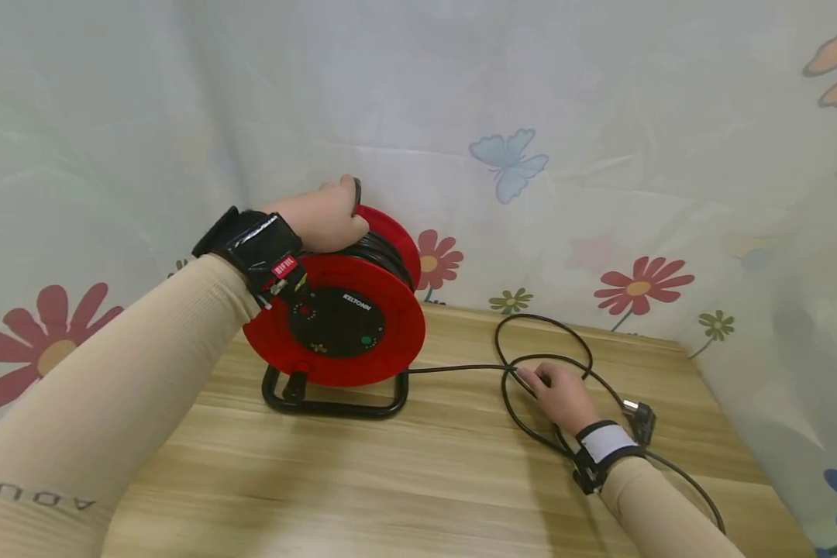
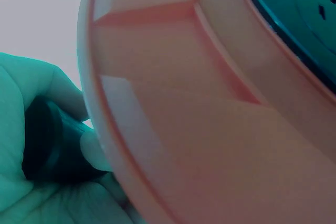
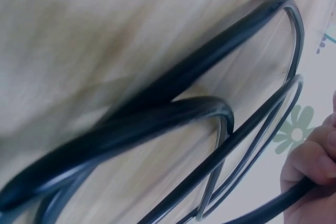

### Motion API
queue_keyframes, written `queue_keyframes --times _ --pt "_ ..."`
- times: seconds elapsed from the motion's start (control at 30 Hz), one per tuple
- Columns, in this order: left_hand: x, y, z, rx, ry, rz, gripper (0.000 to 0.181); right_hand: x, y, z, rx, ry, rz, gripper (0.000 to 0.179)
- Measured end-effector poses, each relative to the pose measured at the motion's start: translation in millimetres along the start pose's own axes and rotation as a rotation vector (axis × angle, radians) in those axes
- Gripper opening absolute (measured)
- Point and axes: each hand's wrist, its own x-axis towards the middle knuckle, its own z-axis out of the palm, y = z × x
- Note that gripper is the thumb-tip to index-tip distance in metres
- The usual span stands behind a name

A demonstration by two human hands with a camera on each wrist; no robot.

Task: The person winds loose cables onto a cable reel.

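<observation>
A red cable reel (image 1: 403, 318) with a black centre panel stands upright on its black tubular frame (image 1: 349, 411). My left hand (image 1: 329, 218) grips the black handle (image 2: 55, 145) at the reel's top; the left wrist view has fingers curled round it beside the red rim. Black cable is wound between the reel's two discs, and a length of cable (image 1: 460, 367) runs out to the right from low on the reel. Above the table, my right hand (image 1: 563, 397) pinches this cable between thumb and fingers, among loose loops (image 3: 194, 61). The black plug (image 1: 642, 422) lies beyond the right wrist.
Underneath is a wood-grain table (image 1: 418, 480). A pale curtain (image 1: 404, 93) printed with flowers and butterflies rises behind the table and along its right side. A black crank knob (image 1: 295, 387) sticks out at the reel's lower front.
</observation>
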Motion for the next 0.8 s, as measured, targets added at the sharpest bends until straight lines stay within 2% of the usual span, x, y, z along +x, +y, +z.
queue_keyframes --times 0.1,0.3,0.47,0.63,0.8 --pt "-1.5 -0.1 0.0 -0.015 -0.008 0.007 0.056 -4.5 0.1 -3.2 0.011 0.000 -0.040 0.040" --pt "-3.2 2.5 -1.4 -0.036 -0.034 0.032 0.059 -11.5 3.7 -9.5 0.027 0.008 -0.089 0.030" --pt "-3.4 2.1 -5.3 -0.024 -0.061 0.028 0.060 -11.7 4.5 -10.9 0.015 0.011 -0.093 0.032" --pt "-4.0 1.4 -6.2 0.003 -0.072 0.029 0.054 -13.6 6.5 -11.1 0.005 0.004 -0.077 0.033" --pt "-5.5 2.4 -4.3 -0.031 -0.060 0.019 0.052 -15.3 11.1 -12.8 -0.002 0.005 -0.058 0.036"
